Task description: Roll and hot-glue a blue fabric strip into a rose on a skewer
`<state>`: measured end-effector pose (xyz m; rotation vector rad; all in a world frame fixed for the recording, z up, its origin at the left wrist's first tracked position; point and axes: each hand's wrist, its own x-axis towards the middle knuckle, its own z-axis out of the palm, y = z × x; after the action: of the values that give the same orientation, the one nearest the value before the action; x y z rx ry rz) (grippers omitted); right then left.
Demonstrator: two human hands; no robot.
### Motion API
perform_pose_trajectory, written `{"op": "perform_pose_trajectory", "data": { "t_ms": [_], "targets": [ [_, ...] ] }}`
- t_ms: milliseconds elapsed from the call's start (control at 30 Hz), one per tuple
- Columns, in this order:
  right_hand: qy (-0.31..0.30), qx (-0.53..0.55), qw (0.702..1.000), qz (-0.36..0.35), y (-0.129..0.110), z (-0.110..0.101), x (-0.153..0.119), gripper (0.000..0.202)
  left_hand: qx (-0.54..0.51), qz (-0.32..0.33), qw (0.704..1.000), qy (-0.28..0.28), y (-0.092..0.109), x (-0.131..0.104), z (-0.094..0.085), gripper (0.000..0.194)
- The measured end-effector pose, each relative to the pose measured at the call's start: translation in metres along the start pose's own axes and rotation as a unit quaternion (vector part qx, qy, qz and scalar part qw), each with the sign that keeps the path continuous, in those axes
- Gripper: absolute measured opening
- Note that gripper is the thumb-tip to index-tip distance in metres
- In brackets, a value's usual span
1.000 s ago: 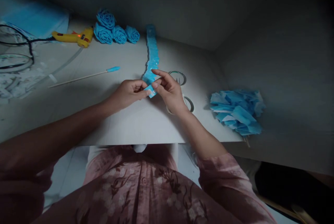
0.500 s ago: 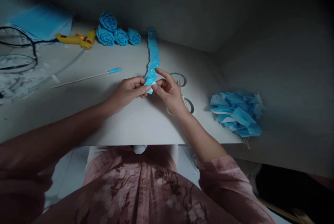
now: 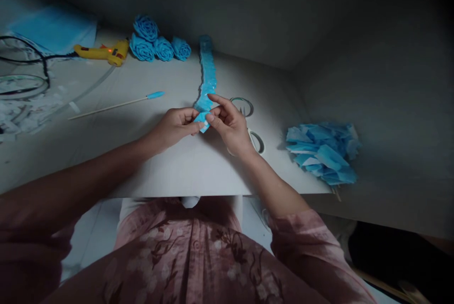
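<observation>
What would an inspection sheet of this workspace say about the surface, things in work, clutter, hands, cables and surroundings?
Surface: pale table, partly shaded.
Things in work: crimped blue strip, stretching away from the person.
Clutter: white scraps at far left; stick with blue tip; scissors, partly hidden.
Hands: left hand and right hand pinch the strip's near end.
Cables: black cable meets yellow glue gun, its light glowing.
Surroundings: dark wall at right; other people, nothing seen.
</observation>
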<state>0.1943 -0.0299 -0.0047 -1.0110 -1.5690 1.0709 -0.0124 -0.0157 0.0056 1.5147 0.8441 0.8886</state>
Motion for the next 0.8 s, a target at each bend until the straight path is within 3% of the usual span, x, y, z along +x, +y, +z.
{"op": "perform_pose_trajectory", "data": {
  "t_ms": [167,367,533,800],
  "targets": [
    [0.009,0.0,1.0,0.001,-0.003,-0.003,-0.0006,0.067,-0.005,0.0,1.0,0.014,0.0083,-0.0007,0.0005,0.029],
    [-0.036,-0.029,0.998,0.031,-0.0048,0.0006,-0.0005,0.073,-0.017,-0.008,0.999,0.043,0.0084,-0.0001,0.0009,0.034],
    [-0.01,-0.032,0.999,0.028,-0.0033,-0.0029,0.0018,0.074,-0.052,-0.004,0.997,0.058,0.0081,0.0015,-0.0012,0.034],
    [0.015,-0.014,1.0,0.023,-0.0075,-0.0045,0.002,0.074,-0.028,-0.006,0.997,0.067,0.0063,0.0021,-0.0024,0.025]
  ]
}}
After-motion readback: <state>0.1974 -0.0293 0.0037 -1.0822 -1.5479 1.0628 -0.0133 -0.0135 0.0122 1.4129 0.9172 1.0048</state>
